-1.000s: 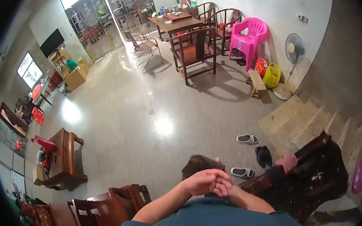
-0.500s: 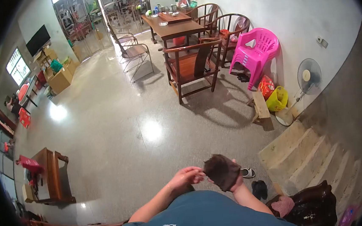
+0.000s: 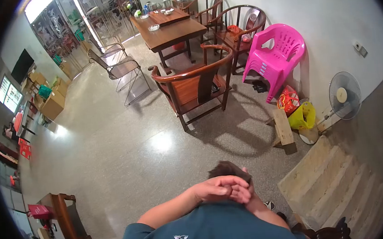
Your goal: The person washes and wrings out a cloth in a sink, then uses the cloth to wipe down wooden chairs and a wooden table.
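Observation:
A dark brown, soft-looking piece point(image 3: 227, 167) rises just beyond my hands, low in the middle of the head view. My right hand point(image 3: 250, 189) grips it from the right, largely hidden behind the other hand. Across the front of the piece lies my left hand point(image 3: 221, 189), its fingers loosely bent, spread apart and reaching toward the right wrist. The left hand covers the lower part of the brown piece; its exact kind I cannot tell.
Ahead stand a wooden armchair point(image 3: 198, 89), a wooden table point(image 3: 167, 35) and a pink plastic chair point(image 3: 278, 52). On the right are a standing fan point(image 3: 345, 95), a small wooden stool point(image 3: 283, 126) and steps point(image 3: 326, 176). A low wooden table point(image 3: 69, 219) is at left.
My left hand has moved right, from beside the brown piece to in front of it, covering its lower part. The view has shifted and tilted.

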Motion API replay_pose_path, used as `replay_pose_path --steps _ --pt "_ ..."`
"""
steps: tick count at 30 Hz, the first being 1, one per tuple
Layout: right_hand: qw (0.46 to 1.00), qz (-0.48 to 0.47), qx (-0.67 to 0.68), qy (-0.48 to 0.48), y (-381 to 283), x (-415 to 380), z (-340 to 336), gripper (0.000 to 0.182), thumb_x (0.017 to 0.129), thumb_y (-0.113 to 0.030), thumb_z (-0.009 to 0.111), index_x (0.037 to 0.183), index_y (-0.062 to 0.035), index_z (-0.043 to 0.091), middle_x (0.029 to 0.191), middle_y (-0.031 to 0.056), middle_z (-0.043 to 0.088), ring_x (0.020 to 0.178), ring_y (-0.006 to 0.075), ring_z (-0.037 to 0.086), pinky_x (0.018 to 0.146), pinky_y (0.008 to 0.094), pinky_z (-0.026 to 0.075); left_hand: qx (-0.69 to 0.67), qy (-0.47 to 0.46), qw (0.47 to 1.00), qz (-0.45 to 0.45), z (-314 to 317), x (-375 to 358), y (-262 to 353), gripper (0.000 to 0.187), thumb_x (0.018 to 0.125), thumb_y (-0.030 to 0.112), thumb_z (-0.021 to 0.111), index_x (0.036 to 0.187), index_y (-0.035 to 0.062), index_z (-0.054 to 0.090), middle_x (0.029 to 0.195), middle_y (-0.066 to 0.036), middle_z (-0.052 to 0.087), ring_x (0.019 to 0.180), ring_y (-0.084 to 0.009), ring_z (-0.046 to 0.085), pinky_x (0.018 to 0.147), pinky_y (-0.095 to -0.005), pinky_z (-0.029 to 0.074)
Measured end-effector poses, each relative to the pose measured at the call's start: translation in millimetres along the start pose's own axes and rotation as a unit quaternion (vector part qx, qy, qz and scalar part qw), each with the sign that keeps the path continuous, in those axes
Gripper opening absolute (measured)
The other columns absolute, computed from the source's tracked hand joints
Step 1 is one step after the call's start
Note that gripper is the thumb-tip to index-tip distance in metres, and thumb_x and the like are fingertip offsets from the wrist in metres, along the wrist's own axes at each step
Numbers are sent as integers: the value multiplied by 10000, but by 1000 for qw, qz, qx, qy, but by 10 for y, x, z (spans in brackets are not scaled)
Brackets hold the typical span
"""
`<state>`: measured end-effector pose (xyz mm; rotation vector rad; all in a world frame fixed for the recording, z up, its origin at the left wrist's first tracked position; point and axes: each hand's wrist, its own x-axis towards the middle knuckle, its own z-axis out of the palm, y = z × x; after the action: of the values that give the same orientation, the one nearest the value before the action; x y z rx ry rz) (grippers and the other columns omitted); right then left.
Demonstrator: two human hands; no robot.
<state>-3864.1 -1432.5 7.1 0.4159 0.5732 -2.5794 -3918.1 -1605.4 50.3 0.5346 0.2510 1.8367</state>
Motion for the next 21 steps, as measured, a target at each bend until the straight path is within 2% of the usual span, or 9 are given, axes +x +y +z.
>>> replay_pose_path --steps 2,4,5,7,12,15,17,19,21 --pt "990 125 66 -23 -200 835 -752 610 1042 -587 453 1236 -36 628 1074 104 702 962 222 698 844 343 594 102 147 984 -15 -580 235 313 545 1026 284 631 1464 8 463 1369 -193 616 1247 -270 615 1099 -384 453" --pt "987 110 58 -101 -737 1165 -39 591 1024 -592 492 1172 -42 649 987 89 705 839 197 697 782 341 594 113 218 969 21 -732 405 723 402 1082 165 527 1445 -1 488 1359 -174 632 1216 -234 637 1087 -369 486" --pt "868 186 239 -394 -886 1605 -422 599 1018 -588 503 1196 -35 648 991 88 706 838 211 697 785 361 593 140 220 965 35 -763 417 988 380 1077 160 538 1425 8 514 1355 -156 642 1214 -223 637 1091 -361 480" --pt "997 74 21 -31 -1486 1774 183 590 1028 -528 496 1363 -51 589 1264 146 679 1121 297 674 912 427 568 280 294 914 29 -902 355 1425 343 1069 144 551 1388 20 553 1318 -135 660 1191 -208 645 1073 -360 490" --pt "998 -47 -33 38 -2559 2704 39 601 1039 -504 497 1459 -75 517 1397 144 614 1216 284 630 974 444 539 284 640 710 73 -2167 -224 2056 348 1034 212 631 1312 4 608 1217 -100 689 1120 -193 658 1018 -370 510" --pt "956 -146 -202 154 -3100 3440 13 554 1031 -460 554 1427 -71 555 1361 134 636 1211 272 624 969 429 530 467 744 435 199 -3224 -366 2580 370 1009 237 660 1260 -31 615 1168 -144 689 1063 -262 659 945 -402 520" --pt "876 -257 -359 196 -3339 4111 -31 499 1023 -435 583 1329 -44 628 1286 138 677 1166 250 645 921 398 539 668 665 266 201 -3189 -9 3302 313 988 185 654 1223 -20 637 1186 -194 666 1060 -346 660 977 -449 501" --pt "687 -273 -638 213 -3541 4537 463 469 1015 -392 594 1248 8 668 1258 188 683 1153 319 647 989 393 505 689 619 310 214 -3162 493 3948 243 968 185 656 1138 14 683 1154 -200 678 1068 -387 647 1012 -458 482" --pt "423 -458 -771 127 -3580 5251 325 466 973 -375 621 1197 29 684 1270 207 668 1214 371 604 1084 431 437 748 586 286 125 -3472 810 4340 213 975 228 643 1054 43 716 1063 -165 714 1037 -368 659 997 -454 484"
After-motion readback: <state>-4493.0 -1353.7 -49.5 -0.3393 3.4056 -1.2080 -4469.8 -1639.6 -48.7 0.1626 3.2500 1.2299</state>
